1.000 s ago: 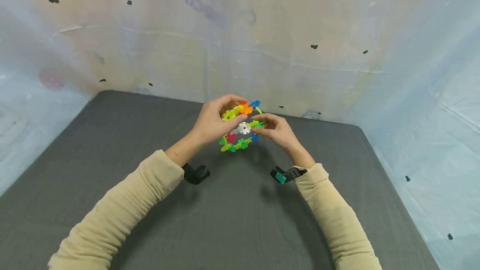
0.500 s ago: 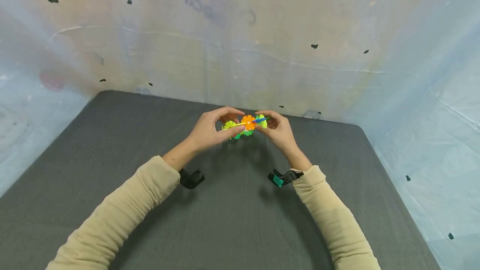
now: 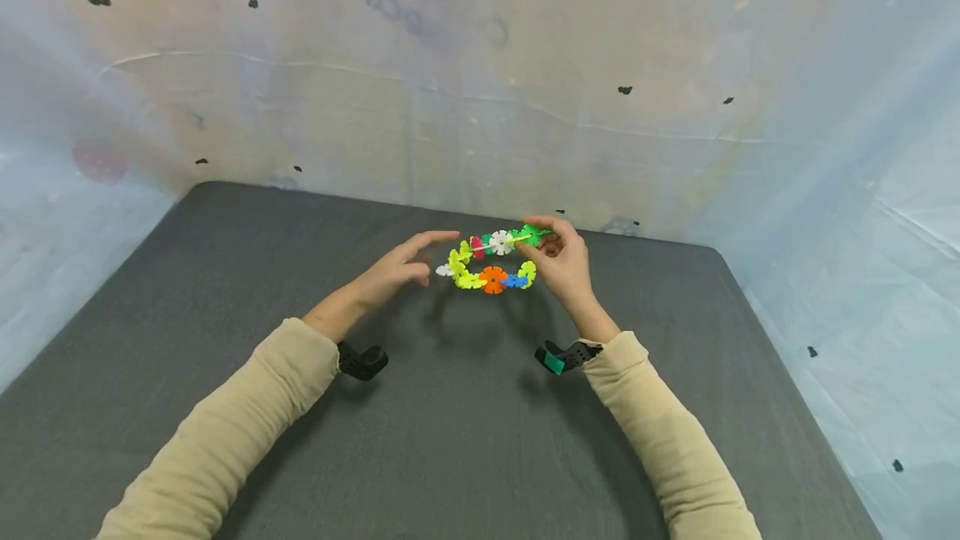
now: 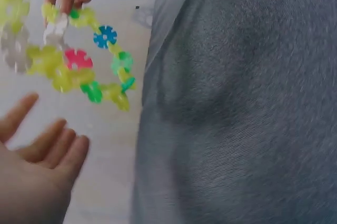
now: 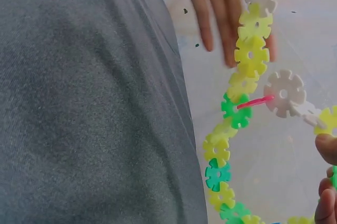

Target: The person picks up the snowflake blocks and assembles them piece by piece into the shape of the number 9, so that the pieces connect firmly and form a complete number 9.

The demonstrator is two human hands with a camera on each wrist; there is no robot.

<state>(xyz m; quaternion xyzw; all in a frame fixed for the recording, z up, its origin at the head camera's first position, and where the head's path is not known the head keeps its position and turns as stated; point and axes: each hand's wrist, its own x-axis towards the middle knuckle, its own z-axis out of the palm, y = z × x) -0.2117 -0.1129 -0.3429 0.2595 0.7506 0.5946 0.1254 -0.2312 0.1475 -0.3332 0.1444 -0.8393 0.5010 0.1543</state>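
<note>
Notched plastic flower discs are linked into a looped chain (image 3: 492,280), coloured yellow, green, white, orange, blue and red. My right hand (image 3: 564,265) pinches the chain at a green disc (image 3: 531,235), holding it above the table. To the left of the chain, my left hand (image 3: 386,275) has its fingers spread and touches nothing; a white disc (image 3: 444,271) juts toward it. In the left wrist view, a gap separates the left hand (image 4: 42,166) from the blurred chain. The right wrist view shows a white disc (image 5: 285,93) joined by a red disc edge-on to a green one.
A dark grey cloth-covered table (image 3: 465,440) lies under both arms. Behind it hangs a pale plastic sheet (image 3: 480,90) with dark spots, and similar sheeting runs along both sides. Each wrist carries a black camera mount (image 3: 363,362).
The left hand has let go of the chain and drawn back to the left. The chain has turned, opening into a loop with the orange disc toward me; the right hand still holds it.
</note>
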